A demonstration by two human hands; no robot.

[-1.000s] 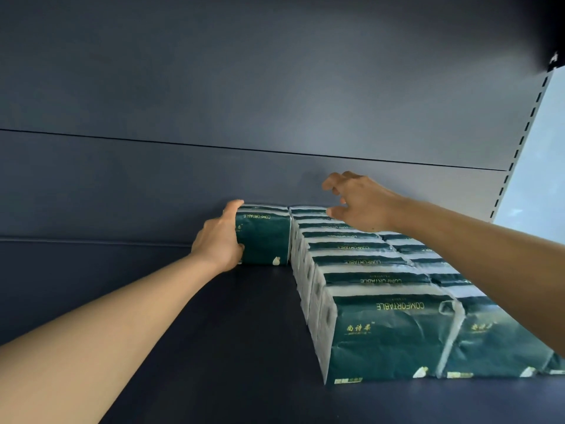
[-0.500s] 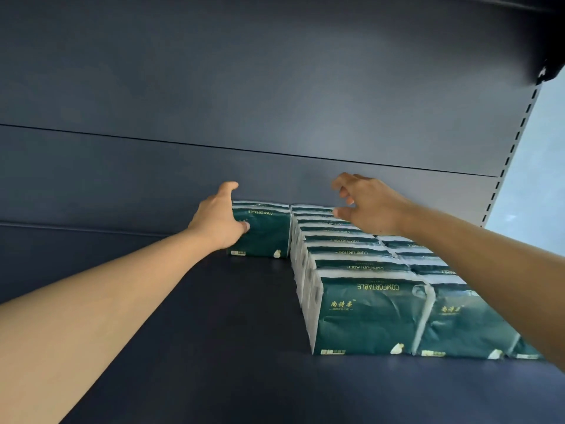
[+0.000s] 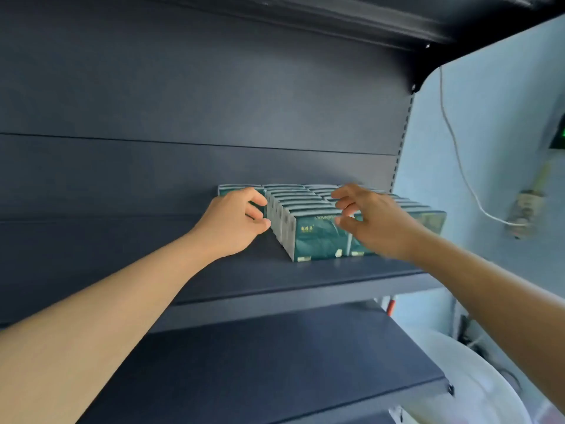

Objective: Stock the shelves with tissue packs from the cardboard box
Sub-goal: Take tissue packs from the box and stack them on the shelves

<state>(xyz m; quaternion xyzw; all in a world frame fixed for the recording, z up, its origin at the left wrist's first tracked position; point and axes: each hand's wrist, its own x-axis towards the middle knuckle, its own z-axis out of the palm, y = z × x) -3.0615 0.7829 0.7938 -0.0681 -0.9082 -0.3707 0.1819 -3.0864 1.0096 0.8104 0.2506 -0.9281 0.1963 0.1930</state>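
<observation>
Several dark green tissue packs (image 3: pixel 318 237) stand in tight rows on the right part of the dark shelf (image 3: pixel 275 280). A single green pack (image 3: pixel 227 189) stands at the back, left of the rows, mostly hidden behind my left hand (image 3: pixel 235 221). That hand hovers in front of it with loosely curled fingers and holds nothing. My right hand (image 3: pixel 373 221) hangs over the front of the rows, fingers relaxed and spread, with nothing in it. The cardboard box is out of view.
A lower shelf (image 3: pixel 275 362) juts out below and another shelf (image 3: pixel 336 13) hangs overhead. A pale blue wall with a white cable (image 3: pixel 458 154) borders the unit on the right. A white round object (image 3: pixel 477 387) sits at the bottom right.
Both hands have drawn back from the packs toward me. My left hand has let go of the single back pack. The view has pulled away, showing the shelf edge and the lower shelf.
</observation>
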